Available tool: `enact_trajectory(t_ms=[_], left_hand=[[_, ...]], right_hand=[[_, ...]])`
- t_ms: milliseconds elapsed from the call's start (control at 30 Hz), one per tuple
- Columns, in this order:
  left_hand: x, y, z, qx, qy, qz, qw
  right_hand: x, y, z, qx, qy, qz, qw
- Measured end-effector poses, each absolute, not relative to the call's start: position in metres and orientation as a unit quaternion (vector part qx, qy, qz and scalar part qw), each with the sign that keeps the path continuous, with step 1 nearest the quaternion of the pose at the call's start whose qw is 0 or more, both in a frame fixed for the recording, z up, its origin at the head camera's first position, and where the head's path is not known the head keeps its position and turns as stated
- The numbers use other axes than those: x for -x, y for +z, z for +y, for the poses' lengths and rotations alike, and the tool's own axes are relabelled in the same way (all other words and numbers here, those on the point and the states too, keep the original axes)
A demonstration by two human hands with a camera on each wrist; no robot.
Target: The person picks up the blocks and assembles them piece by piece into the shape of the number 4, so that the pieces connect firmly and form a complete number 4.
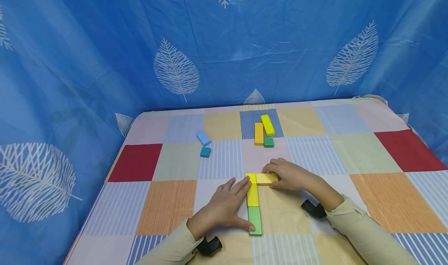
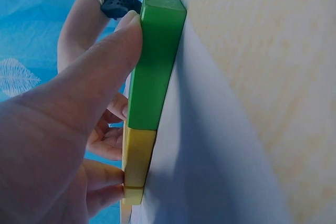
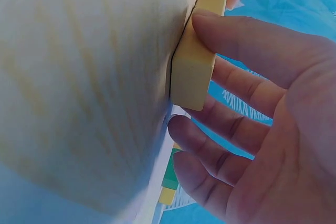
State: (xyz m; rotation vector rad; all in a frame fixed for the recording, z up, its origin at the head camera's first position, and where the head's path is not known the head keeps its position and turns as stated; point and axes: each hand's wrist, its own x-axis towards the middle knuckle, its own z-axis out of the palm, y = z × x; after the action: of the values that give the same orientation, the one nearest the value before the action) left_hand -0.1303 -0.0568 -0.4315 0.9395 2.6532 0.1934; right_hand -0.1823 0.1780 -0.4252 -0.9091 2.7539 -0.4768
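A light green block (image 1: 255,223), a yellow block (image 1: 252,197) and a small yellow block (image 1: 251,177) lie end to end in a line on the cloth. From the small one, a pale yellow block (image 1: 263,179) extends to the right, touching it. My left hand (image 1: 224,206) is spread along the line's left side; its thumb rests on the green block (image 2: 155,66) and its fingertips touch the yellow end. With thumb and fingers, my right hand (image 1: 292,175) pinches the pale yellow block (image 3: 194,72) near its free end.
Farther back lie an orange block (image 1: 258,134), a bright yellow piece (image 1: 267,125) and a small green block (image 1: 268,142). A light blue block (image 1: 203,137) and a small teal block (image 1: 205,152) lie to the left. Behind the patchwork-covered table (image 1: 175,202) hangs a blue curtain (image 1: 224,55).
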Motion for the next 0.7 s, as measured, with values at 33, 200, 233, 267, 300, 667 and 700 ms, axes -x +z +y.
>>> enact_trajectory(t_ms=[33,200,233,267,300,667,700], left_hand=[[0.1305,-0.4315,-0.0566,-0.329,0.068,0.928,0.160],[0.1312,-0.4313,-0.0560,-0.328,0.067,0.928,0.162],[0.1313,-0.4311,-0.0559,-0.328,0.067,0.928,0.162],[0.1314,-0.4310,-0.0558,-0.327,0.066,0.929,0.162],[0.1315,-0.4308,-0.0557,-0.327,0.066,0.929,0.162],[0.1306,-0.4305,-0.0560,-0.326,0.062,0.929,0.165],[0.1304,-0.4306,-0.0558,-0.325,0.062,0.929,0.166]], right_hand=[[0.1823,-0.4252,0.1780,0.307,-0.160,0.933,0.102],[0.1825,-0.4245,0.1782,0.305,-0.158,0.934,0.102],[0.1825,-0.4243,0.1783,0.305,-0.159,0.934,0.101],[0.1824,-0.4241,0.1782,0.305,-0.159,0.934,0.099],[0.1824,-0.4241,0.1782,0.305,-0.159,0.934,0.097],[0.1817,-0.4244,0.1775,0.296,-0.159,0.936,0.104],[0.1816,-0.4245,0.1775,0.296,-0.159,0.936,0.104]])
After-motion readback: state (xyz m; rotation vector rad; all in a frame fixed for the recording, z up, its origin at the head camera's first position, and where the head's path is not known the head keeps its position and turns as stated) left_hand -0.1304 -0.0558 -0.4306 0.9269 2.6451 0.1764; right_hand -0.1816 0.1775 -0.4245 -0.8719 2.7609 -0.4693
